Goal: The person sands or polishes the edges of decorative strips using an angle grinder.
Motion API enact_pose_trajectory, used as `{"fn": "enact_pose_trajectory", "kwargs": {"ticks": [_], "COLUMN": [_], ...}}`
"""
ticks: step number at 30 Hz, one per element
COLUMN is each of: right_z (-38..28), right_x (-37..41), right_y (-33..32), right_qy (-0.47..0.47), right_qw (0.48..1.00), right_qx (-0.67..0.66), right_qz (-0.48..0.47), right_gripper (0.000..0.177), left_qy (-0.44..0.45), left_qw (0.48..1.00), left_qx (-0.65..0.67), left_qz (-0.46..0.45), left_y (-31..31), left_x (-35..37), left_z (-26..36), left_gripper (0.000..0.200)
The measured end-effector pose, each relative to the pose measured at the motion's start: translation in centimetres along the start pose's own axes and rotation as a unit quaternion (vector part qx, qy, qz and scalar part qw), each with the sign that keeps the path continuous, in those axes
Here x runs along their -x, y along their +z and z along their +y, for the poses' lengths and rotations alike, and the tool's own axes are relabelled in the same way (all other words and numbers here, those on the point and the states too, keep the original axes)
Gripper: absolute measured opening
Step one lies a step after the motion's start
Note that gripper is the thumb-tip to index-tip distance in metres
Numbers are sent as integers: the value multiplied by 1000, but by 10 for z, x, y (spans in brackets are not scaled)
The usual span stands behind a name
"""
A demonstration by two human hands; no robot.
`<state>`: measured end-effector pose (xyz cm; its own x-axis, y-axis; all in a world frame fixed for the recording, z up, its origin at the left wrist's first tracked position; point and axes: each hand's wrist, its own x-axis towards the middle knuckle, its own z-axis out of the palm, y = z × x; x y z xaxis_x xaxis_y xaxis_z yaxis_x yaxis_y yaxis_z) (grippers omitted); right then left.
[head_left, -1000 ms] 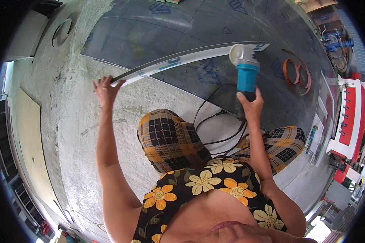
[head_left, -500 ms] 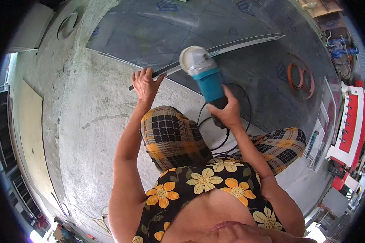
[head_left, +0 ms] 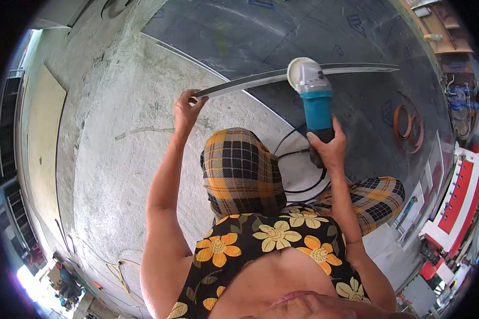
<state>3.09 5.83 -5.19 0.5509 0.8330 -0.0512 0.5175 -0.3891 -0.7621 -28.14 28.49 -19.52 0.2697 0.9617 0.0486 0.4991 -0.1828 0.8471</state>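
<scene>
A long, thin metal strip (head_left: pixel 239 84) stretches from the concrete side out over the dark sheet. Its near-left end is pinched between the thumb and fingers of my left hand (head_left: pixel 189 110). In my right hand (head_left: pixel 331 146) is a teal and black angle grinder (head_left: pixel 317 110), gripped by its black body. The grinder's pale disc and clear guard point away from me and overlap the strip in this view. From the back of the grinder a black cord (head_left: pixel 303 190) loops down by my plaid-covered knee (head_left: pixel 242 170).
A dark sheet (head_left: pixel 351 48) with blue printed marks covers the floor ahead. Orange-red rings (head_left: pixel 408 129) lie on it at right. Bare concrete (head_left: pixel 127 170) spreads at left, with a pale board (head_left: pixel 45 154) beyond. A red and white machine part (head_left: pixel 452 202) stands at far right.
The grinder has moved to the right along the strip. My left hand has shifted to the strip's end, and the strip lies at a flatter angle. The whole view has turned slightly.
</scene>
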Motion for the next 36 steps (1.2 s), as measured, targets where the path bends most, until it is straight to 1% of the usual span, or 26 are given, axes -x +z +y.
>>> {"fn": "enact_pose_trajectory", "kwargs": {"ticks": [2,5,8,11,14,19,21,24,26,30,31,34,35,36], "right_z": [10,5,-28,-46,-48,-59,-59,-49,-46,-44,-44,-26,-20,-14], "right_x": [0,4,7,7,1,-4,-4,-3,-3,4,5,4,2,0], "right_y": [1,13,36,63,80,70,66,72,78,79,77,66,56,49], "right_qy": [-5,-20,6,-29,-150,-104,-86,-131,-118,-87,-74,-69,-44,-49], "right_qw": [1000,999,993,985,972,972,973,976,975,973,974,985,988,992], "right_qx": [1,21,-46,-24,-13,-32,-37,-42,-30,-16,-19,-28,-22,-24], "right_qz": [11,-22,-105,-167,-182,-206,-211,-166,-188,-212,-213,-156,-150,-113], "right_gripper": [80,79,80,81,78,73,73,74,78,85,87,89,88,86], "left_qy": [-23,-44,-60,-89,-117,-120,-122,-118,-132,-102,-106,-62,-50,-60], "left_qw": [1000,997,990,980,969,964,965,968,965,959,970,992,992,992], "left_qx": [21,58,126,178,218,239,230,221,228,263,217,106,113,108], "left_qz": [6,15,13,5,6,7,1,-2,7,8,1,15,21,11], "left_y": [5,9,12,14,15,20,18,15,18,21,19,22,24,24], "left_x": [0,4,6,7,9,10,11,12,12,12,10,8,7,8], "left_z": [-6,-3,-12,-12,-11,-20,-17,-9,-12,-29,-35,-41,-44,-37], "left_gripper": [31,28,28,28,30,31,30,29,27,27,28,31,34,33]}}
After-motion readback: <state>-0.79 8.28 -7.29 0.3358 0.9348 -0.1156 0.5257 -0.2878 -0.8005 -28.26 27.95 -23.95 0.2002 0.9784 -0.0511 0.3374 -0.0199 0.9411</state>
